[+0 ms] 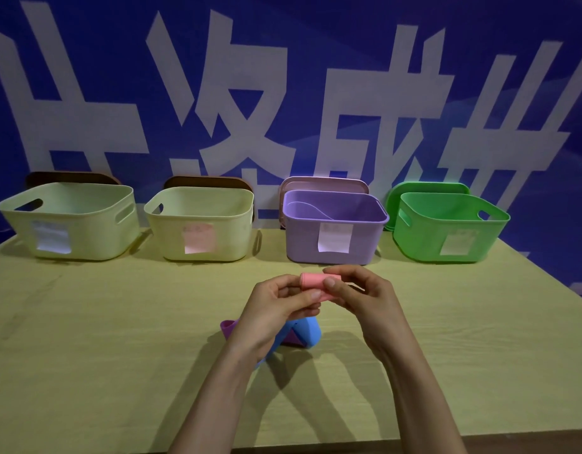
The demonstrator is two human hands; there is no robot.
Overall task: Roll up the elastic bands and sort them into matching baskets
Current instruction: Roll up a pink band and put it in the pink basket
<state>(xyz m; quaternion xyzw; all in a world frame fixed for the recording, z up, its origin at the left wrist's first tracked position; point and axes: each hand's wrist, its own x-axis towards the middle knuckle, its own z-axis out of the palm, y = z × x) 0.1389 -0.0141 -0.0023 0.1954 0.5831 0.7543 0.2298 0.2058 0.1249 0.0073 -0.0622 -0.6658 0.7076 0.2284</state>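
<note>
Two hands roll a pink band up tight, off the counter.

The left hand point(276, 309) and the right hand point(364, 296) both pinch the pink band point(310, 280). It sits between the curled fingers point(330, 283) of both hands, held above the counter point(119, 322). It looks nearly all rolled, so I think the rolling step is almost done. A blue band point(310, 332) and a purple band point(227, 327) lie just under the fingers, not rolled yet. Next, I think the roll must stay squeezed so it does not spring open. Then it goes far past the fingers, a bit left, into the pale basket point(234, 237) with the pink note.
</note>
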